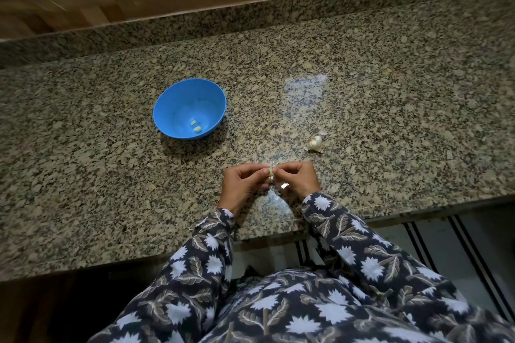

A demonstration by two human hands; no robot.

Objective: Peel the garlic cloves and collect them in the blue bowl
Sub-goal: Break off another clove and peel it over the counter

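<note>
Left hand and right hand both pinched one garlic clove between curled fingertips. Blue bowl sat beyond left hand, holding two peeled cloves. Garlic bulb lay just beyond right hand.

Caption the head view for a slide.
Left hand and right hand pinch a garlic clove; blue bowl holds two.

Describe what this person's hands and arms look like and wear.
The left hand and right hand are bare, ungloved. The left sleeve and right sleeve are long, reaching the wrists: dark navy fabric printed with pale blue spiky flowers and beige leaves.
</note>
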